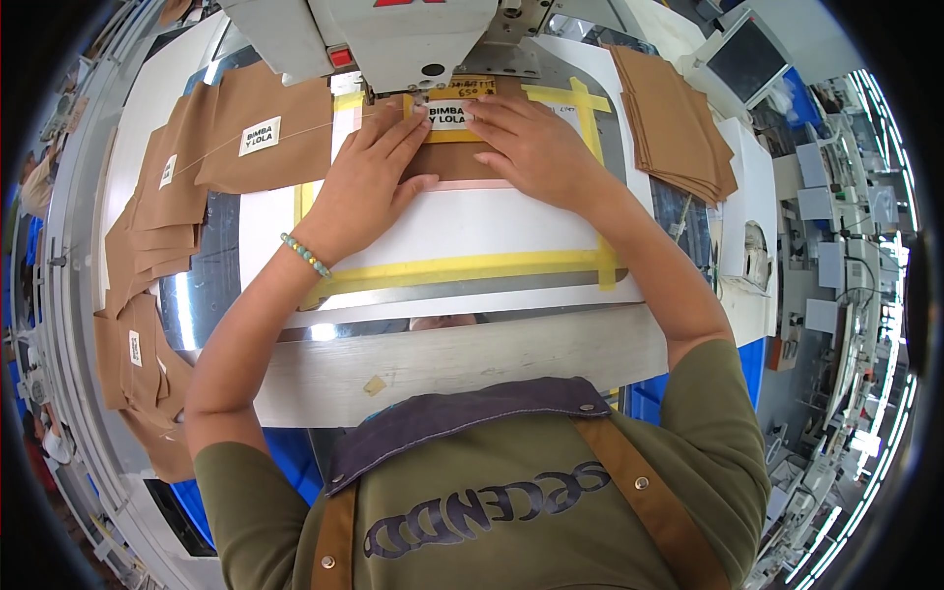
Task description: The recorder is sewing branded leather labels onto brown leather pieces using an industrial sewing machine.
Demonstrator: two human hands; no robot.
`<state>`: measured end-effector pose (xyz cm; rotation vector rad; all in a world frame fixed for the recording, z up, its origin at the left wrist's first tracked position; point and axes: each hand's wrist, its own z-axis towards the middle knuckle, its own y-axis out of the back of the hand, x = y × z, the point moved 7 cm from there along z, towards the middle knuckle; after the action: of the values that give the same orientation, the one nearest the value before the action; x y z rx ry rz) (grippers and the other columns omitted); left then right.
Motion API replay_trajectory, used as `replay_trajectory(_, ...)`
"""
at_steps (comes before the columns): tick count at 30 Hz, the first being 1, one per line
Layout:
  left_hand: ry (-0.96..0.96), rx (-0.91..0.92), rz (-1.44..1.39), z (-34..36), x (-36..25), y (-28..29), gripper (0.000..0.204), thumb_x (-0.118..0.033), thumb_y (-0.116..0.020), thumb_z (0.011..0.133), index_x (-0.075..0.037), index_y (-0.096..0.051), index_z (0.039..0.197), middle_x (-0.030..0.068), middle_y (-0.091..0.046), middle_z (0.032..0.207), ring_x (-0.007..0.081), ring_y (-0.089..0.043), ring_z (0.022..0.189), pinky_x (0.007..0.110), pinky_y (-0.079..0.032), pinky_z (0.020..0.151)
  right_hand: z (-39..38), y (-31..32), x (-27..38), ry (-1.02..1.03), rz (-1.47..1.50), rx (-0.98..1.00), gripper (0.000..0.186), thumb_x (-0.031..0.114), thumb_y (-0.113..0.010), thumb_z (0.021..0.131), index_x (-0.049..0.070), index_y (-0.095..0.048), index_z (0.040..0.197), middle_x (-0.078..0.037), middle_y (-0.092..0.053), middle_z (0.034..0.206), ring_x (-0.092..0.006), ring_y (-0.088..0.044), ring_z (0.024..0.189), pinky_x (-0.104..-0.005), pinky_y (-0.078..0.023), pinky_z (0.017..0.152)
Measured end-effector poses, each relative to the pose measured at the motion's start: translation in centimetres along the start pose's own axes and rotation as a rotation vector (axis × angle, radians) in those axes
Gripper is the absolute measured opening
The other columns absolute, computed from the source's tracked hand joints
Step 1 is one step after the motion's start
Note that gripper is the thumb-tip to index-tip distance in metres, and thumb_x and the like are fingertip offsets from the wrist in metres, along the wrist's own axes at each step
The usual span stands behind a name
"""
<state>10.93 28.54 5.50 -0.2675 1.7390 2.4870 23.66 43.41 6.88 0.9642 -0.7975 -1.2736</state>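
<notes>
My left hand [372, 179] lies flat with fingers stretched out, at the left edge of a white printed label [448, 115]. From the other side, my right hand [539, 149] reaches the label's right edge with fingers spread. A yellow frame [462, 137] surrounds the label, on top of a brown panel [454, 163] of fabric or leather. Both hands press on these pieces just below the head of a sewing machine [413, 44]. The needle area is partly hidden behind the machine head and my left fingertips.
A white work plate edged with yellow tape [462, 270] lies under my hands. Labelled brown panels [305, 108] overlap at left, with a thread trailing across them. Stacked brown panels [674, 123] lie at right, near a monitor [747, 59]. The machine head overhangs the work.
</notes>
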Motion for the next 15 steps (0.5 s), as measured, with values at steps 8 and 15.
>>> replay_trajectory(8,-0.008,0.021,-0.051,0.8,0.3,-0.4,0.058,-0.034,-0.07,0.106,0.0,-0.062,0.152,0.0093,-0.055,0.166,0.0377,-0.038,0.16,0.051,-0.036,0.13,0.3,-0.2,-0.4,-0.006,-0.047,0.04,0.041,0.034,-0.071,0.105,0.002,-0.075,0.13,-0.011,-0.07,0.147,-0.0291,-0.059,0.142,-0.0458,-0.049,0.118)
replay_trajectory(15,0.028,0.017,-0.192,0.4,1.4,0.0,0.053,-0.019,-0.073,0.103,0.0,-0.062,0.152,0.0107,-0.054,0.167,0.0375,-0.039,0.16,0.05,-0.035,0.13,1.3,-1.8,0.0,-0.09,0.194,0.058,0.041,0.032,-0.073,0.104,0.003,-0.075,0.133,-0.01,-0.07,0.148,-0.0299,-0.062,0.136,-0.0428,-0.051,0.116)
